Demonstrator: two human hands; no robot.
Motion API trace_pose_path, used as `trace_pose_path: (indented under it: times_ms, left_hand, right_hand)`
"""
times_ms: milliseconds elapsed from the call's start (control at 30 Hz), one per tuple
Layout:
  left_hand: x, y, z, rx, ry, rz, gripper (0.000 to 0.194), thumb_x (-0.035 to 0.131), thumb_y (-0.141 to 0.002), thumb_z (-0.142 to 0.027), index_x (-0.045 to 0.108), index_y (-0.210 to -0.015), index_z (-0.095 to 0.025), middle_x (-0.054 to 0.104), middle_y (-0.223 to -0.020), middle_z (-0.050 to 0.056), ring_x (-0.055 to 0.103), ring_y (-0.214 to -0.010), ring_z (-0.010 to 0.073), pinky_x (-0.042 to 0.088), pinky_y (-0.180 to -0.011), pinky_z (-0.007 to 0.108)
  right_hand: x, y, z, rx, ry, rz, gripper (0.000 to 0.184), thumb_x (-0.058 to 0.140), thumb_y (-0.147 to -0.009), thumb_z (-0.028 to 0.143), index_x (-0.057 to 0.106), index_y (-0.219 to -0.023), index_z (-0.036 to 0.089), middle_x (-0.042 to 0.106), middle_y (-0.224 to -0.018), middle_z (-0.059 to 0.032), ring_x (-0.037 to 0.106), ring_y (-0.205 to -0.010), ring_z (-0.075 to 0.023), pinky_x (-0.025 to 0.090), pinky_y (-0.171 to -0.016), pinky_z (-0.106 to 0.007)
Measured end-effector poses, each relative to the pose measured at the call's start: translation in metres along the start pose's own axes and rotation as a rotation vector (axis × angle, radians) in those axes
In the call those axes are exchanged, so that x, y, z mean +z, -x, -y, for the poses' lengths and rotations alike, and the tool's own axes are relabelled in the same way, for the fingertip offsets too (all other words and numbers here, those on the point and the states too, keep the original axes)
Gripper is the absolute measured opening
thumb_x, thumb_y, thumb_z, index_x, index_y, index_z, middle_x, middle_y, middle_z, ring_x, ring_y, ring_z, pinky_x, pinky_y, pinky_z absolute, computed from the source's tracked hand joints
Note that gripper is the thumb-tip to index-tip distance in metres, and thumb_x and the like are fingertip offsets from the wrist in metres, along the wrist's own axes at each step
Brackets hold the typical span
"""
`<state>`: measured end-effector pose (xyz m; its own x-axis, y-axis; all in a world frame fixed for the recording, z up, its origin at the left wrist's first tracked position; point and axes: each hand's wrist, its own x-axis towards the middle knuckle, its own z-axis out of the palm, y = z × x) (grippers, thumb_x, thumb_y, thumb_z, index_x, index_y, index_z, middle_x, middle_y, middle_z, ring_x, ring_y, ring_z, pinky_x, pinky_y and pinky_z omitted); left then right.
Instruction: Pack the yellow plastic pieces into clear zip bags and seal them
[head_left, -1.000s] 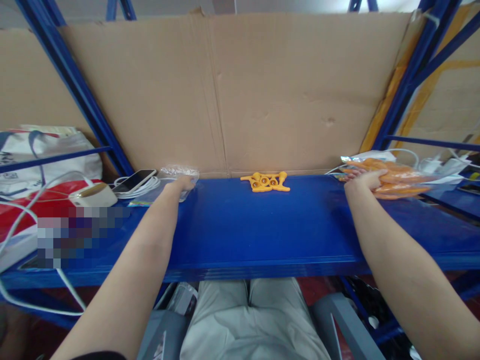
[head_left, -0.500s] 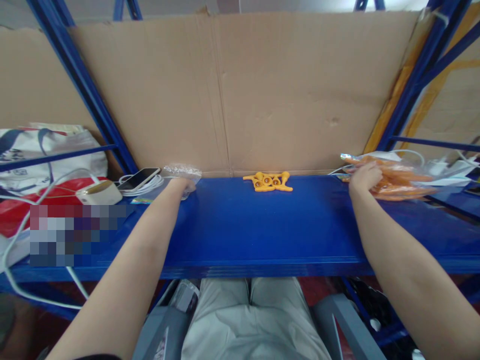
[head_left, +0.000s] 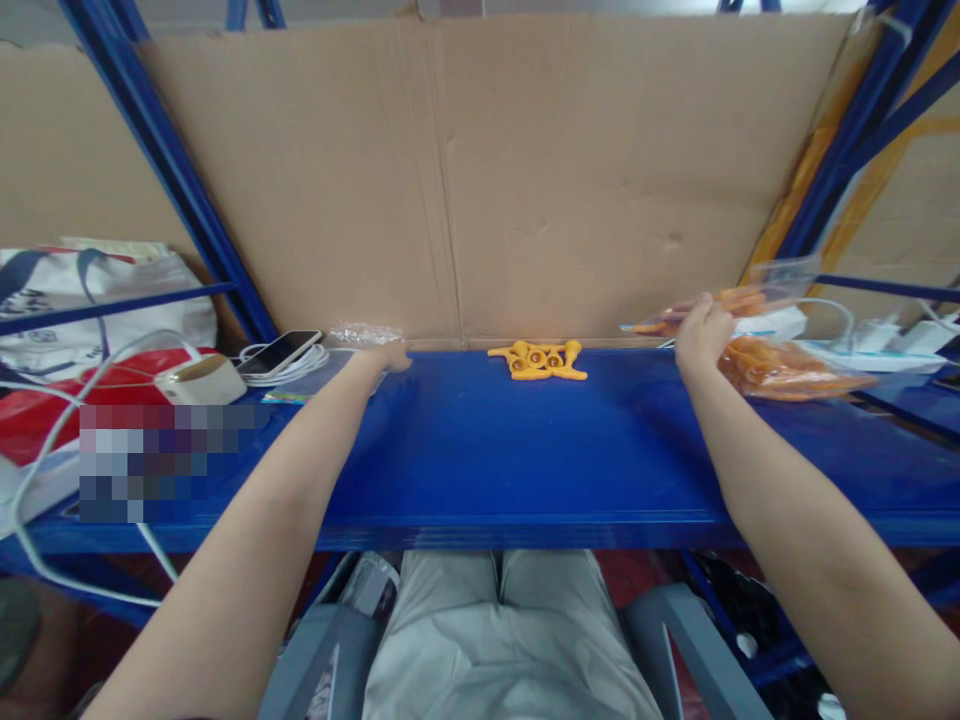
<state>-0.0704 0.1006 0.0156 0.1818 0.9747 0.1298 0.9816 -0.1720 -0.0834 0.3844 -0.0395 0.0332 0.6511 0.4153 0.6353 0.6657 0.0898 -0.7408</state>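
My right hand [head_left: 703, 335] is closed on a clear plastic bag with orange pieces [head_left: 742, 299], lifted off the shelf and tilted. Below and beside it lies another clear bag of orange pieces [head_left: 795, 370]. At the left, my left hand [head_left: 386, 357] reaches over the edge of a crinkled clear plastic bag [head_left: 364, 335]; its fingers look loosely stretched out with nothing visible in them. Between the hands, towards the back, several orange-yellow plastic pieces [head_left: 538, 360] with round cups and thin handles lie in a group on the blue shelf [head_left: 525, 450].
A phone [head_left: 281, 355] and a coiled white cable [head_left: 300, 368] lie left of my left hand, with a white box-like device [head_left: 199, 380] and a tote bag [head_left: 127, 300] farther out. Cardboard [head_left: 562, 180] closes the back. White plugs [head_left: 885, 335] sit at far right.
My right hand has lifted one bag of orange pieces up and slightly left, away from the other bag. My left hand has shifted a little right, past the clear bag's edge.
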Motion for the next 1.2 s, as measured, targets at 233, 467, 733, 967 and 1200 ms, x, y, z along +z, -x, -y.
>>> trace_pose_path:
  times_ms: [233, 467, 733, 967, 1200]
  left_hand:
    - [-0.018, 0.022, -0.056, 0.199, -0.067, -0.048, 0.075, 0.048, -0.089, -0.030, 0.019, -0.157, -0.018, 0.013, -0.165, 0.015, 0.017, -0.151, 0.0315, 0.027, -0.117, 0.048]
    - [-0.021, 0.050, -0.108, 0.432, -0.057, -0.285, 0.087, 0.053, -0.091, -0.048, 0.005, -0.159, -0.021, 0.006, -0.166, 0.016, 0.013, -0.152, 0.0327, 0.018, -0.118, 0.057]
    - [-0.011, 0.054, -0.108, 0.500, -0.122, -0.333, 0.067, 0.045, -0.095, -0.034, 0.021, -0.156, -0.019, 0.026, -0.161, 0.017, 0.032, -0.146, 0.0283, 0.020, -0.118, 0.052]
    - [-0.020, 0.069, -0.099, 0.356, -0.182, -0.271, 0.047, 0.036, -0.100, -0.039, 0.053, -0.135, -0.012, 0.063, -0.131, 0.020, 0.060, -0.121, 0.0278, 0.034, -0.105, 0.040]
    - [-0.029, 0.073, -0.090, 0.316, -0.281, -0.145, 0.036, 0.038, -0.095, -0.014, 0.066, -0.117, -0.013, 0.073, -0.112, 0.017, 0.067, -0.109, 0.0249, 0.038, -0.096, 0.034]
  right_hand:
    - [0.010, 0.017, 0.037, -0.020, -0.472, 0.155, 0.051, 0.021, -0.099, 0.023, 0.065, -0.076, 0.012, 0.072, -0.076, -0.0143, 0.071, -0.073, -0.0206, 0.054, -0.071, -0.034]
    - [0.028, 0.048, 0.075, 0.058, -0.651, 0.419, 0.048, 0.032, -0.098, 0.040, 0.066, -0.079, 0.013, 0.069, -0.069, -0.0096, 0.071, -0.071, -0.0207, 0.054, -0.064, -0.031]
    - [0.060, 0.065, 0.096, 0.144, -0.753, 0.726, 0.043, 0.036, -0.094, 0.035, 0.069, -0.076, 0.014, 0.064, -0.054, -0.0061, 0.066, -0.059, -0.0184, 0.054, -0.067, -0.031]
    - [0.089, 0.074, 0.106, 0.268, -0.917, 0.753, 0.041, 0.032, -0.091, 0.027, 0.060, -0.063, 0.018, 0.062, -0.054, -0.0038, 0.061, -0.054, -0.0142, 0.053, -0.069, -0.028]
    - [0.100, 0.072, 0.103, 0.559, -0.870, 0.865, 0.043, 0.028, -0.092, 0.020, 0.058, -0.062, 0.018, 0.056, -0.047, -0.0022, 0.056, -0.048, -0.0123, 0.053, -0.069, -0.026]
